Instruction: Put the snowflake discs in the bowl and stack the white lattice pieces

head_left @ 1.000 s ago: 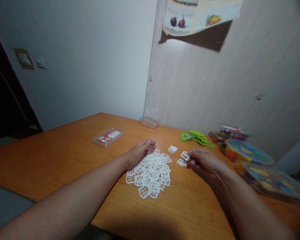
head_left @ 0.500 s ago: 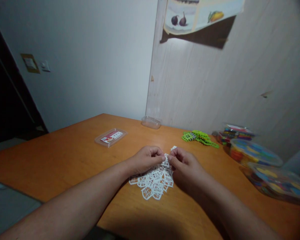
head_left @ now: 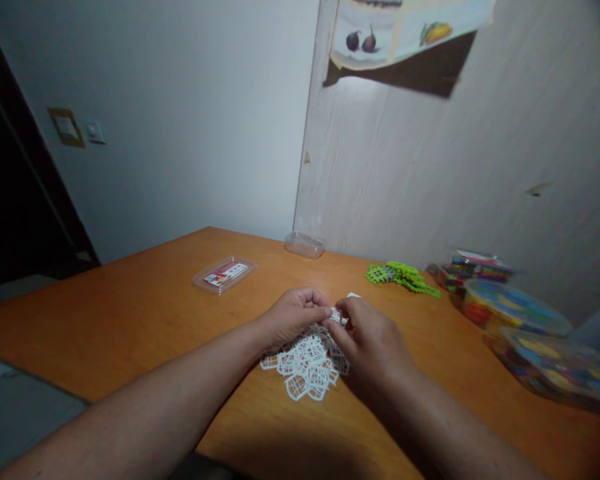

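While both of your hands meet just below the centre of the frame, your left hand (head_left: 294, 317) and your right hand (head_left: 374, 343) pinch the same small white lattice piece (head_left: 336, 315) between them. The fingers (head_left: 314, 304) of your left hand are curled in and closed on its left edge. The fingers of your right hand close on it from the right, with the back of that hand turned toward you. How far the piece reaches under your fingertips cannot be made out.

The held piece sits right above the pile of white lattice pieces (head_left: 307, 365), which lies flat on the orange bench (head_left: 130, 320). The pile spreads toward the lower middle of the frame and is partly covered by both hands. The corner of one more white piece (head_left: 354, 295) shows just past your right hand.

Further up the bench, right of centre, lies a heap of green lattice pieces (head_left: 403, 277), well apart from your hands. Left of centre sits a clear lid (head_left: 223, 275) with a red and white label. A small clear tub (head_left: 305, 245) stands by the wall.

Along the right edge sit a stack of coloured pieces (head_left: 473, 267) and two round containers of mixed colours (head_left: 513, 308), both blurred. A fruit poster (head_left: 405, 30) hangs at the top of the frame. A wall switch (head_left: 95, 132) shows at the upper left.
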Motion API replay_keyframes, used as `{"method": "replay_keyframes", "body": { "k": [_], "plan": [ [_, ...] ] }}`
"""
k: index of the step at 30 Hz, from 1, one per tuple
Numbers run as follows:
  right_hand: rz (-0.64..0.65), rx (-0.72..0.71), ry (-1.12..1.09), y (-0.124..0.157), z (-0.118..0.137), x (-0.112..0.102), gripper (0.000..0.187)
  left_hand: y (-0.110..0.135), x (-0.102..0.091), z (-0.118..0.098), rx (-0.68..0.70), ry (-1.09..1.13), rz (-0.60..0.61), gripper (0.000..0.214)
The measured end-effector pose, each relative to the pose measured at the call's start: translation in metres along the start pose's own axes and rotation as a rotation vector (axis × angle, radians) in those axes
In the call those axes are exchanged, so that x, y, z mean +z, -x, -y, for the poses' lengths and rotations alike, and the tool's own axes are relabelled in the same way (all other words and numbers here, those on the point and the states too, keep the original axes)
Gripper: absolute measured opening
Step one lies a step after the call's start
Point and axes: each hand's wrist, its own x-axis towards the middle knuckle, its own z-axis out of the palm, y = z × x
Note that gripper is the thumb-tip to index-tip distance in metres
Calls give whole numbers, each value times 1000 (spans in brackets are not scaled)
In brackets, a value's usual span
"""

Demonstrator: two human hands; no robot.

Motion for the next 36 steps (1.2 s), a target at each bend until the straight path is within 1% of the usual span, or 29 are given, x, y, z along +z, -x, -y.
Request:
{"method": "replay_keyframes", "body": {
  "k": [5, 10, 15, 19, 22, 26, 29, 31, 33, 36],
  "plan": [
    [-46, 57, 96, 1, 4, 0, 25, 0, 1, -1, 13, 28, -23, 33],
    [-29, 33, 141, 1, 7, 0, 22, -1, 0, 2, 11, 37, -9, 31],
    [8, 22, 114, 1, 10, -2, 18, -1, -2, 3, -9, 26, 29, 34],
    [46, 32, 23, 0, 6, -2, 17, 1, -1, 4, -21, 35, 71, 35],
    [29, 85, -48, -4, -7, -4, 21, 2, 0, 2, -28, 34, 55, 32],
    [-42, 259, -56, -15, -40, -18, 22, -3, -6, -2, 40, -46, -56, 31],
    [-2, 338, -90, -20, -67, -31, 23, -9, -15, -3, 107, -105, -167, 32],
    [44, 380, -143, -20, -81, -35, 17, -13, -21, -1, 120, -106, -232, 33],
    [106, 406, -199, -17, -91, -33, 11, -16, -25, 3, 112, -77, -271, 34],
    [194, 382, -236, -12, -99, -24, 11, -20, -30, 8, 94, -48, -302, 37]
  ]
}}
